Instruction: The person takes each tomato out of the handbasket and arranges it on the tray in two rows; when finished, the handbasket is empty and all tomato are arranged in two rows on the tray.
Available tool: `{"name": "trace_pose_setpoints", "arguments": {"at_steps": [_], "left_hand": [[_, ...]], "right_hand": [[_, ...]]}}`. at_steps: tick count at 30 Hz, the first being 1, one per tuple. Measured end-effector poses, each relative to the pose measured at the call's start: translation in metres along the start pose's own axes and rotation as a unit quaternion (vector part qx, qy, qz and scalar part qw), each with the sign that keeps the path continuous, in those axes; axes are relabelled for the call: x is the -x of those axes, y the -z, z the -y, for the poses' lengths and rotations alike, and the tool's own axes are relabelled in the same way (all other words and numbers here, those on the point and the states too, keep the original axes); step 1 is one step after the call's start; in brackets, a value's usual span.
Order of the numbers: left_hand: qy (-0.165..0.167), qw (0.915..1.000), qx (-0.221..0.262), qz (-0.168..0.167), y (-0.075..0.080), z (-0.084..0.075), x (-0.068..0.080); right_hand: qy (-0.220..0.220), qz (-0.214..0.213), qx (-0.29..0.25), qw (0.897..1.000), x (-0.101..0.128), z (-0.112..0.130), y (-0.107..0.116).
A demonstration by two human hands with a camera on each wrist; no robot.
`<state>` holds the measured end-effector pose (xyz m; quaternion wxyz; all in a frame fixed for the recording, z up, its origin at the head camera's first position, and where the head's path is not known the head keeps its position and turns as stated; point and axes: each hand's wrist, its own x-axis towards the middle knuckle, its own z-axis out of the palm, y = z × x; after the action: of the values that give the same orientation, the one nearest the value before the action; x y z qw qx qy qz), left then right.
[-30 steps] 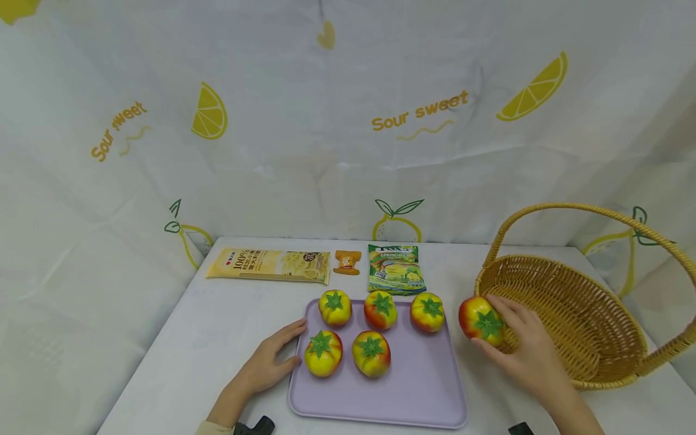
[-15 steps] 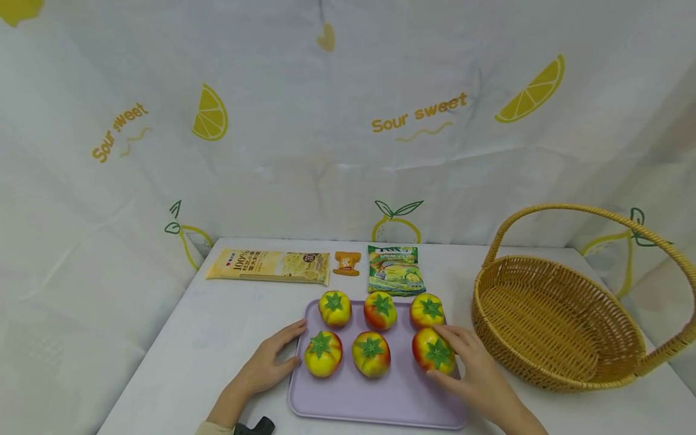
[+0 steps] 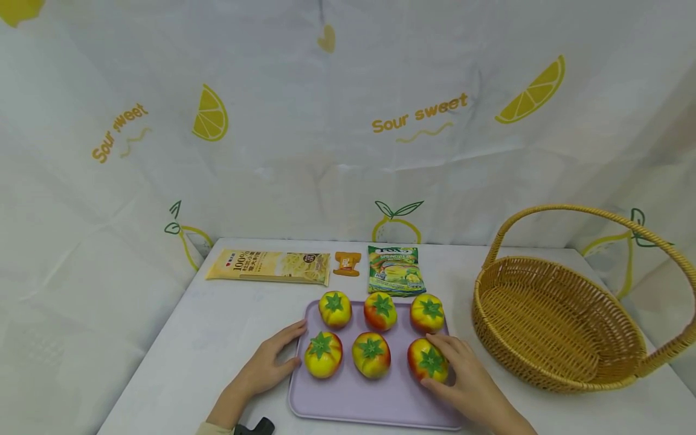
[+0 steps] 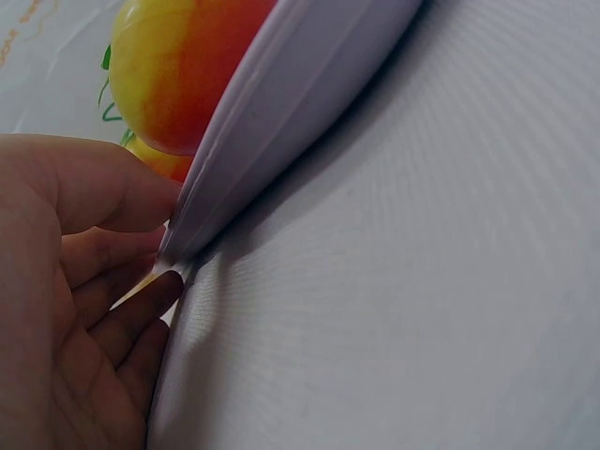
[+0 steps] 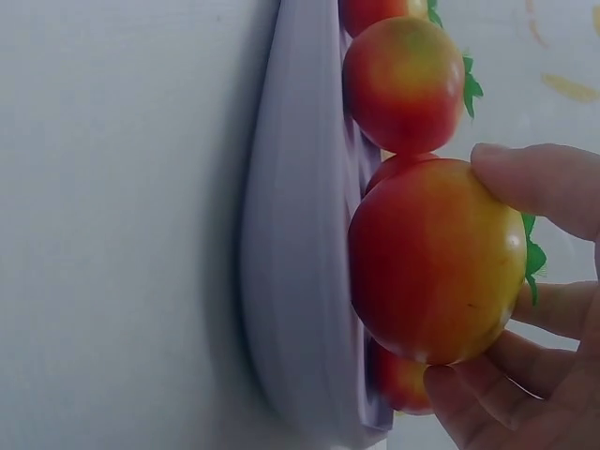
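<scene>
In the head view my right hand (image 3: 466, 379) holds a red-and-yellow fruit (image 3: 428, 360) with a green star-shaped leaf top, at the right of a lilac tray (image 3: 380, 402). The right wrist view shows the thumb on one side of this fruit (image 5: 436, 262) and the fingers on the other. It sits at the tray's edge; whether its base touches the tray is hidden. Several like fruits stand on the tray, among them a front left fruit (image 3: 323, 355) and a front middle fruit (image 3: 371, 355). My left hand (image 3: 266, 364) touches the tray's left edge with thumb and fingertips.
A wicker basket (image 3: 554, 326) with a tall arched handle stands right of the tray. Behind the tray lie a long yellow noodle packet (image 3: 269, 266), a small orange packet (image 3: 347, 263) and a green candy bag (image 3: 396, 270). A printed white cloth (image 3: 304, 151) hangs behind the table.
My right hand has carried the fruit left from beside the basket to the tray's right side, then slightly lower and nearer to me. The left hand has stayed at the tray's edge.
</scene>
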<state>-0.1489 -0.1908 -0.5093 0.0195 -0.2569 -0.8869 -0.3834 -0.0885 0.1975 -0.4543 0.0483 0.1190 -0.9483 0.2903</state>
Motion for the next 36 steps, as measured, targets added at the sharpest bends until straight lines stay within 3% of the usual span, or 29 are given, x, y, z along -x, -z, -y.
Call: {"name": "trace_pose_setpoints", "arguments": {"at_steps": [28, 36], "left_hand": [[0.004, 1.0, -0.003, 0.007, 0.0008, -0.0003, -0.0006], [-0.007, 0.9999, -0.006, 0.004, -0.0003, 0.0021, -0.0004]], "right_hand": [[-0.034, 0.053, -0.043, 0.997, -0.0017, -0.0035, 0.0015], [-0.021, 0.045, -0.036, 0.998, -0.0009, -0.0044, 0.0006]]}}
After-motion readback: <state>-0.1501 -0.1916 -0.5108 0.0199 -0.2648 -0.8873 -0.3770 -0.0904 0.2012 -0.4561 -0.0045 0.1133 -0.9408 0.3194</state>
